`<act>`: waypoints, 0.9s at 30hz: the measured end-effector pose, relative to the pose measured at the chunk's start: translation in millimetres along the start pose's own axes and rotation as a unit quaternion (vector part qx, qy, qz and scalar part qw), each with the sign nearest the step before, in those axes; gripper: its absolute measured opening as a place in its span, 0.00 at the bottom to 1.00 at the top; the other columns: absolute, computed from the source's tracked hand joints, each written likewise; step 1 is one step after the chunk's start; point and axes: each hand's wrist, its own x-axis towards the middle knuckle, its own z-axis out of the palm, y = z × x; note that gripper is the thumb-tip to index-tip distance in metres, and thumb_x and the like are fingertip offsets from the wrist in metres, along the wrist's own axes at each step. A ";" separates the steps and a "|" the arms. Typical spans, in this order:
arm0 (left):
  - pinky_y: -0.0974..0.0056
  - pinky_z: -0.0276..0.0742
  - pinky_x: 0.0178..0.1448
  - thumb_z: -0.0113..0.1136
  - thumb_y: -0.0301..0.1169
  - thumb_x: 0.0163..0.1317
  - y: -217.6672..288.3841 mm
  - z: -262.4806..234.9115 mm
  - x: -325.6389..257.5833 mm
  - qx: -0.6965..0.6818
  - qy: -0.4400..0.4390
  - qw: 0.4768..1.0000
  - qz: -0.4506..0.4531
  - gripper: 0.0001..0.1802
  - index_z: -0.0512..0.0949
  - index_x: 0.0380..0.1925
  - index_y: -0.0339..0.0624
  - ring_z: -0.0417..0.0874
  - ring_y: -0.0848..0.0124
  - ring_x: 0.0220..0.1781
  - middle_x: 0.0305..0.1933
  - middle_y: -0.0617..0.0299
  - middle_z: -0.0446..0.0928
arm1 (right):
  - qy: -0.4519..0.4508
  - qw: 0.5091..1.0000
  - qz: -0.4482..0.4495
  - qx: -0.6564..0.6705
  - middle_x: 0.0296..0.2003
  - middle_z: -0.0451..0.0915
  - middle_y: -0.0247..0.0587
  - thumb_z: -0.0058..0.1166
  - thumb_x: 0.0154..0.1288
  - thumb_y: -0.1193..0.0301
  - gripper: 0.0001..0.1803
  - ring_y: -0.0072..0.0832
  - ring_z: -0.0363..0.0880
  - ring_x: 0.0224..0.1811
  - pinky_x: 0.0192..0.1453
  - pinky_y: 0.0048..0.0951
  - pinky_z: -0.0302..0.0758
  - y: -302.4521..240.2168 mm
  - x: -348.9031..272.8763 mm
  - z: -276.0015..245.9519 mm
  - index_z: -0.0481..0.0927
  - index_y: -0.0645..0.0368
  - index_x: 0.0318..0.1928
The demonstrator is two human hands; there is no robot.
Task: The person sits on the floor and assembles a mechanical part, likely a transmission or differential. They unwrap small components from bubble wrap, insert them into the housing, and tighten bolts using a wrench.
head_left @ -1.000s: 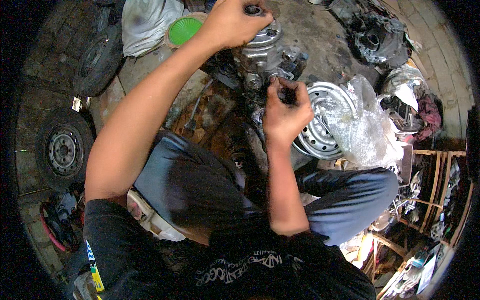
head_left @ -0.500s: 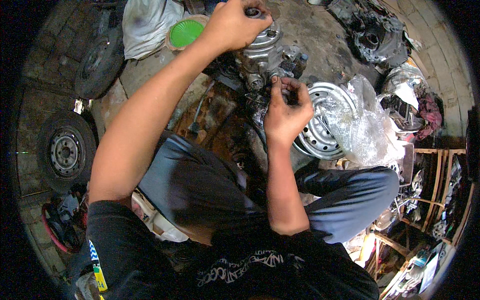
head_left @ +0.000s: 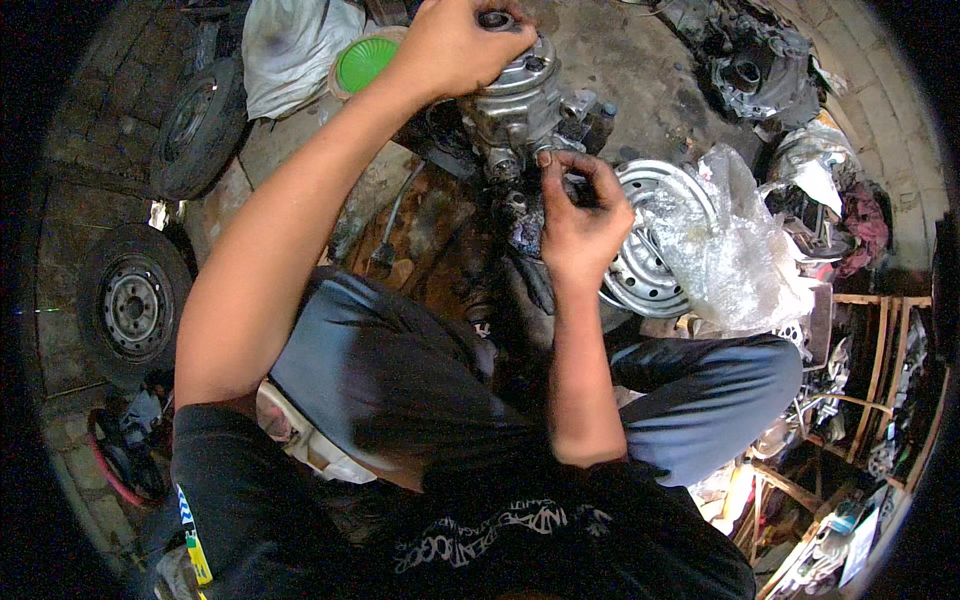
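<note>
A greasy silver metal housing (head_left: 515,108), which looks like a gearbox part, stands upright on the ground in front of me. My left hand (head_left: 465,50) reaches up to its top, with the fingers curled around the round neck there. Low on the housing's near side is my right hand (head_left: 587,215). Its thumb and fingertips, black with grease, come together in a pinch beside a small protruding port. Whatever lies between those fingertips is too small or hidden to make out.
A silver wheel rim (head_left: 650,235) partly under clear plastic wrap (head_left: 735,250) lies right of my right hand. A green dish (head_left: 365,64) and white sack (head_left: 300,60) sit far left. Two tyred wheels (head_left: 133,305) stand at left. Dirty metal parts (head_left: 750,75) lie far right.
My right hand has shifted slightly right and down, its fingertips still near the housing's lower side. My left hand keeps its hold on the top, and the whole view has shifted a little.
</note>
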 end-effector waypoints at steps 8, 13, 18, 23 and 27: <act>0.61 0.80 0.43 0.65 0.36 0.59 7.3 -3.1 -0.2 -0.025 -0.026 0.999 0.011 0.15 0.86 0.38 0.35 0.86 0.67 0.34 0.32 0.51 0.86 | -0.027 0.995 -0.025 -0.092 0.29 0.84 0.37 0.67 0.59 0.79 0.05 0.19 0.80 0.34 0.43 0.24 0.76 -6.0 8.2 -8.1 0.83 0.65 0.35; 0.60 0.80 0.44 0.65 0.37 0.59 -1.5 -1.7 2.0 0.013 -0.008 1.000 0.007 0.15 0.86 0.39 0.35 0.88 0.66 0.37 0.34 0.49 0.86 | 0.014 0.993 -0.064 -0.096 0.34 0.85 0.49 0.67 0.58 0.77 0.08 0.47 0.84 0.36 0.42 0.40 0.79 -9.7 1.9 6.2 0.83 0.60 0.39; 0.60 0.80 0.45 0.65 0.38 0.58 1.8 1.3 1.0 0.023 0.002 1.000 -0.017 0.16 0.85 0.39 0.35 0.88 0.66 0.37 0.34 0.48 0.86 | 0.044 0.982 -0.166 -0.080 0.38 0.85 0.50 0.66 0.59 0.78 0.10 0.49 0.84 0.38 0.44 0.41 0.79 7.8 -11.2 6.7 0.85 0.59 0.42; 0.60 0.80 0.45 0.65 0.38 0.58 0.0 -1.2 0.4 0.018 0.000 1.000 -0.016 0.17 0.85 0.39 0.35 0.87 0.66 0.37 0.34 0.48 0.86 | -0.018 0.966 -0.230 -0.115 0.41 0.83 0.49 0.67 0.56 0.80 0.12 0.48 0.81 0.43 0.48 0.43 0.78 11.1 -4.7 -9.9 0.85 0.60 0.42; 0.61 0.80 0.46 0.65 0.38 0.58 2.4 -0.7 -0.1 0.001 -0.002 1.000 0.000 0.17 0.85 0.39 0.35 0.88 0.66 0.37 0.34 0.49 0.86 | -0.067 0.960 -0.252 -0.107 0.38 0.83 0.49 0.70 0.54 0.78 0.12 0.49 0.82 0.41 0.46 0.42 0.78 11.9 20.2 -21.2 0.85 0.62 0.40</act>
